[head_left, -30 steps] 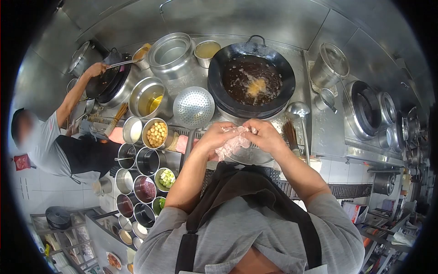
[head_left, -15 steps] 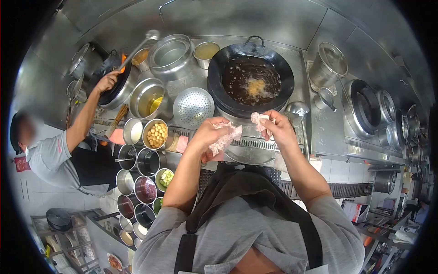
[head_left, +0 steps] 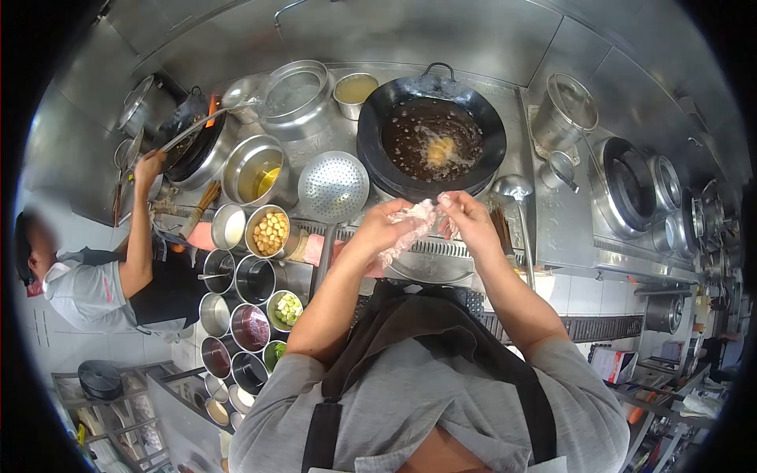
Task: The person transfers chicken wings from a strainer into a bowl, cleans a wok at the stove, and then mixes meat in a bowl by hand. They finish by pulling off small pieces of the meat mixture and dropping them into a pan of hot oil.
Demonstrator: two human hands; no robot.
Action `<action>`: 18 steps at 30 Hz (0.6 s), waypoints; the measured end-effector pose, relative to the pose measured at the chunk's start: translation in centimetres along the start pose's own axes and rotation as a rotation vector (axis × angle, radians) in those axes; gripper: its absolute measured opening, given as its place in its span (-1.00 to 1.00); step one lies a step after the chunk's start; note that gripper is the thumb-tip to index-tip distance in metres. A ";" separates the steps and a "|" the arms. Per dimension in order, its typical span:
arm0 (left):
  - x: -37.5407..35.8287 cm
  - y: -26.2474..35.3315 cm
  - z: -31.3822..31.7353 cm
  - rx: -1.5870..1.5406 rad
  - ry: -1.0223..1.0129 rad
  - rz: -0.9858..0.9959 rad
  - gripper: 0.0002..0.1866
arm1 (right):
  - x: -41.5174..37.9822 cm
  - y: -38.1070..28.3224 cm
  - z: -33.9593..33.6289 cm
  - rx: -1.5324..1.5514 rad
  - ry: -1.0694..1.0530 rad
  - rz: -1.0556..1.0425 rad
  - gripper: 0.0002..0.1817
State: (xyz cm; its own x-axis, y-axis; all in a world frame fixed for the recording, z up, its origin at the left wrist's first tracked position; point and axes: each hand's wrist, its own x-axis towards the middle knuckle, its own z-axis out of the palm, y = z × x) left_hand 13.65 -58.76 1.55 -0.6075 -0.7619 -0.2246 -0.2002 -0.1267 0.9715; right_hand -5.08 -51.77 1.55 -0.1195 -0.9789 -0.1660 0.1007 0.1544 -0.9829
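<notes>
My left hand [head_left: 377,230] is closed around a lump of pale pink, floured raw meat [head_left: 404,246]. Close against it, my right hand [head_left: 473,222] pinches at the meat, with a pale bit showing below its fingers. Both hands are just in front of a black wok [head_left: 494,146] of dark, bubbling oil. A golden piece of food [head_left: 440,151] fries in that oil. Left of the wok lies a perforated skimmer [head_left: 333,189], its handle running toward my left forearm. A ladle [head_left: 513,188] rests to the right of my right hand.
Metal pots [head_left: 256,150] and several ingredient tins [head_left: 266,211] stand at the left. A co-worker [head_left: 95,288] there holds a long ladle [head_left: 206,118] over another wok [head_left: 201,158]. On the right are a strainer pot [head_left: 569,102] and a second burner with a pan [head_left: 628,185].
My right hand has moved left with its bit of meat, meeting the lump in my left hand, which has shifted slightly right. The co-worker's arm and ladle have drawn back and lower.
</notes>
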 end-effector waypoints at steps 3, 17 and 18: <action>-0.8 0.8 -0.3 -0.222 0.021 -0.083 -0.72 | 0.6 2.1 -1.0 0.155 0.144 -0.030 -0.65; -1.3 -0.2 -1.5 -0.445 0.019 -0.140 -0.74 | 1.0 3.0 -3.6 0.058 0.058 0.078 -0.70; -1.4 -0.1 -1.7 -0.420 0.034 -0.149 -0.74 | 1.4 2.8 -3.8 -0.027 0.061 0.086 -0.72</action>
State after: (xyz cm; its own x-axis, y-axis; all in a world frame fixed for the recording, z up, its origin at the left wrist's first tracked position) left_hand 15.82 -58.69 1.88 -0.5684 -0.7354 -0.3689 0.0503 -0.4786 0.8766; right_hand -8.69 -52.19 -1.74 -0.1718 -0.9520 -0.2534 0.0864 0.2417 -0.9665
